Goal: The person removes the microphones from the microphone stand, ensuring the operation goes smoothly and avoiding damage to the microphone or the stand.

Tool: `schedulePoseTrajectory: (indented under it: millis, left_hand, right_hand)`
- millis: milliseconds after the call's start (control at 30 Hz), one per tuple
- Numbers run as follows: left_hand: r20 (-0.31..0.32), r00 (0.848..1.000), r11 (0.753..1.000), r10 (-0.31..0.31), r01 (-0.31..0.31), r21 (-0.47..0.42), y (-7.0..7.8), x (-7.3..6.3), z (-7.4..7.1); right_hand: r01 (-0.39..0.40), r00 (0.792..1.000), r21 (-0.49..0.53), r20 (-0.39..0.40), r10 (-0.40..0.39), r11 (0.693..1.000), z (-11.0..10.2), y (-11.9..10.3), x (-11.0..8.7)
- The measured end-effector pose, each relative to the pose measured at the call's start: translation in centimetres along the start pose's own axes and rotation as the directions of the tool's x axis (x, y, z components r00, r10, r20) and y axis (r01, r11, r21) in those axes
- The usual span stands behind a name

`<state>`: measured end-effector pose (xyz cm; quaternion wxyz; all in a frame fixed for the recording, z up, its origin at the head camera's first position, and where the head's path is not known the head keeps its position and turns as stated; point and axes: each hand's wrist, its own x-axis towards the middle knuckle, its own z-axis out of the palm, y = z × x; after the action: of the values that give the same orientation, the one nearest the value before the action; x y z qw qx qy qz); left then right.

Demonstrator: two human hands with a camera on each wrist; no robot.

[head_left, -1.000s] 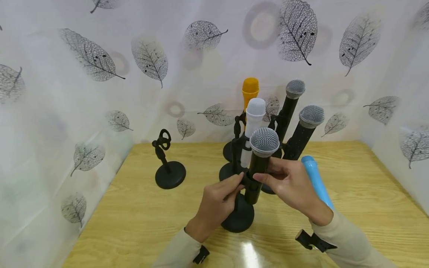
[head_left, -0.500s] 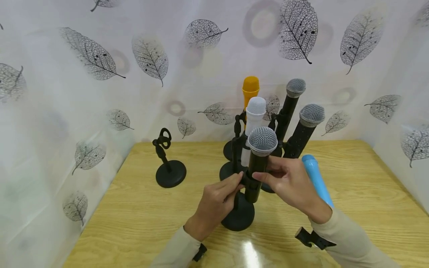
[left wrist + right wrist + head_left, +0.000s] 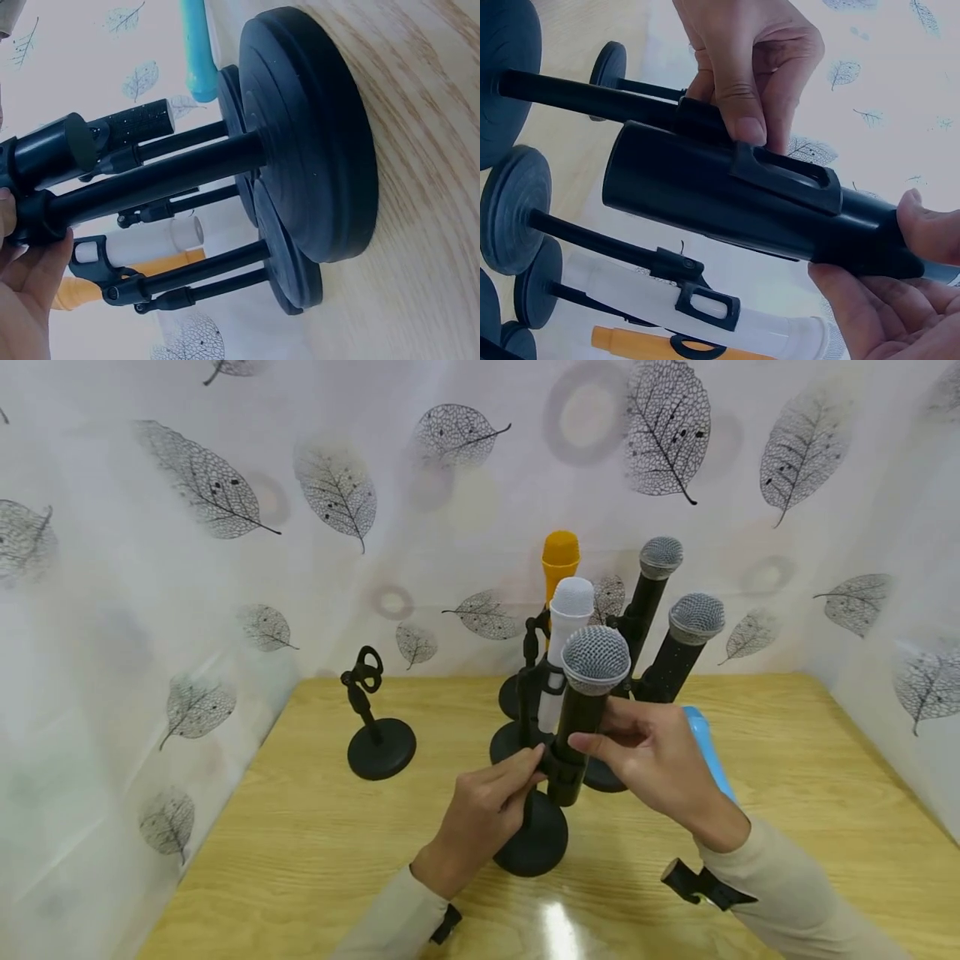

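Observation:
My right hand (image 3: pixel 663 764) grips the upper body of a black microphone (image 3: pixel 581 714) with a silver mesh head, thumb on the near side. The microphone stands steeply tilted, mesh up, in the clip (image 3: pixel 829 191) of a black desk stand. In the right wrist view the clip wraps the lower body and the microphone's butt end juts out below it. My left hand (image 3: pixel 483 818) pinches the stand's joint just beside the clip, thumb and fingers on either side. The stand's round base (image 3: pixel 534 843) rests on the wooden table (image 3: pixel 300 868).
Close behind, a white microphone (image 3: pixel 572 618), an orange one (image 3: pixel 561 560) and two black ones (image 3: pixel 648 597) (image 3: pixel 678 660) sit in stands. A blue cylinder (image 3: pixel 711 752) is partly hidden by my right hand. A stand with a bare clip (image 3: pixel 381 750) is at left; a leaf-patterned sheet hangs behind.
Over the last half second the black microphone has shifted slightly upward and to the right with my right hand. My left hand and the stand base stay almost in place.

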<state>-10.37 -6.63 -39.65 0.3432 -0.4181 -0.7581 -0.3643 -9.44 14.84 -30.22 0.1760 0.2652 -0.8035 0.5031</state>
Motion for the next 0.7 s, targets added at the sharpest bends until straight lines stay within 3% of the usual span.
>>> schedulePoseTrajectory:
  millis: [700]
  left_hand:
    - [-0.001, 1.000, 1.000, -0.002, 0.002, -0.014, -0.1, -0.1, -0.1]
  right_hand:
    - [0.008, 1.000, 0.014, 0.017, -0.008, 1.000, -0.8, -1.2, 1.3]
